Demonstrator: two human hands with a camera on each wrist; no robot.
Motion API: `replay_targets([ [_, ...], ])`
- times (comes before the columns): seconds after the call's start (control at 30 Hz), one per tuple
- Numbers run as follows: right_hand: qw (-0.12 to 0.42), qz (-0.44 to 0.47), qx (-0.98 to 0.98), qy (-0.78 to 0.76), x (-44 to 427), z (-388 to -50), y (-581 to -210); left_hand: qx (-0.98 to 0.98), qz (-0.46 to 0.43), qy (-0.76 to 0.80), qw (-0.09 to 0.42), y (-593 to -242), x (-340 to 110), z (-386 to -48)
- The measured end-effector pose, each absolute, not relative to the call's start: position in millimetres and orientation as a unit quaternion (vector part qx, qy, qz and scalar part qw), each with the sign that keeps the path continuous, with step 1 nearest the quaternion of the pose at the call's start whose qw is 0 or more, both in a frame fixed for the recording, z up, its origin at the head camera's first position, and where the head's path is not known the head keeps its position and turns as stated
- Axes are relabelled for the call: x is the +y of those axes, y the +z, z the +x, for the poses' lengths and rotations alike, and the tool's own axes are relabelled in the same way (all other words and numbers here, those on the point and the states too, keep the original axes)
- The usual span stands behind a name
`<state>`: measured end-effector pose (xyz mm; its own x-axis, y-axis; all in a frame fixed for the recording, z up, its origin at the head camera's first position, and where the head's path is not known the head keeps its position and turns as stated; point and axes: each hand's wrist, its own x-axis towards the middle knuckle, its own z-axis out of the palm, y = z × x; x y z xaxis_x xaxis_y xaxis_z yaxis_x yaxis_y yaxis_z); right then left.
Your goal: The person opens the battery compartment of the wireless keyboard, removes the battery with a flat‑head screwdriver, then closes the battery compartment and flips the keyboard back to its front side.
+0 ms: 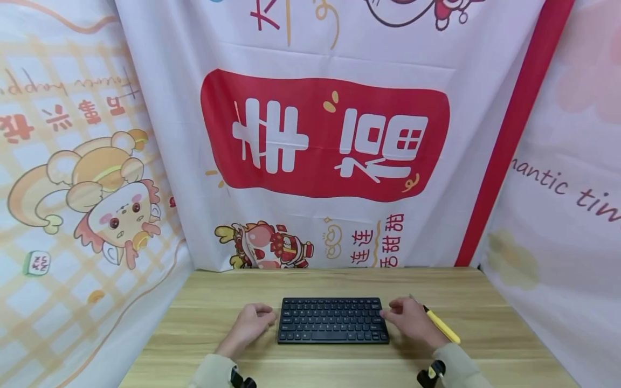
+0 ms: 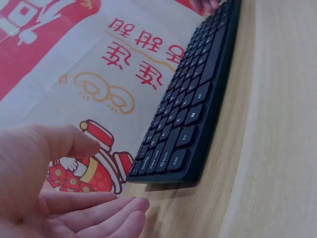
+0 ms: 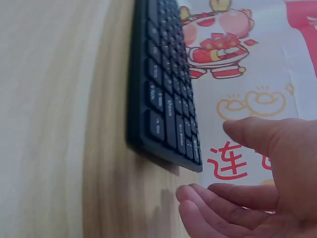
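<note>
As nothing is gripped by left hand (image 1: 249, 322) or right hand (image 1: 412, 321), fingers (image 2: 109, 212) relaxed, the compact keyboard (image 1: 333, 320) could be skewed by uneven nudging.

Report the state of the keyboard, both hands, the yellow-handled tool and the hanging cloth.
Keyboard: keys up, on the table.
Left hand: fingers relaxed, holding nothing, by the keyboard's left end.
Right hand: fingers relaxed, holding nothing, by the keyboard's right end.
Yellow-handled tool: beside the right hand, partly hidden.
Cloth: hanging, lightly creased.
</note>
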<state>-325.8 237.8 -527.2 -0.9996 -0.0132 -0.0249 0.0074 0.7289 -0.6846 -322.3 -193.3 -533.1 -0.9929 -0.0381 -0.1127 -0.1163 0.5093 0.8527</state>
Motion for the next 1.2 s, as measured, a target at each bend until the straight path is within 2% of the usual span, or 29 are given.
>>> replay_targets([
  [0.23, 0.054, 0.038, 0.889, -0.453, 241.7, -336.4, -536.4, 0.830, -0.077, 0.547, 0.078, -536.3, -189.6, -330.5],
  [0.43, 0.074, 0.050, 0.879, -0.469, 239.8, -339.3, -535.8, 0.824, -0.067, 0.557, 0.081, -540.4, -186.1, -332.8],
  [0.8, 0.079, 0.064, 0.891, -0.442, 233.0, -341.5, -539.6, 0.824, -0.065, 0.555, 0.088, -550.1, -183.5, -338.2],
  [1.2, 0.093, 0.070, 0.907, -0.405, 230.9, -352.5, -543.6, 0.894, -0.062, 0.442, 0.041, -548.8, -168.7, -346.3],
])
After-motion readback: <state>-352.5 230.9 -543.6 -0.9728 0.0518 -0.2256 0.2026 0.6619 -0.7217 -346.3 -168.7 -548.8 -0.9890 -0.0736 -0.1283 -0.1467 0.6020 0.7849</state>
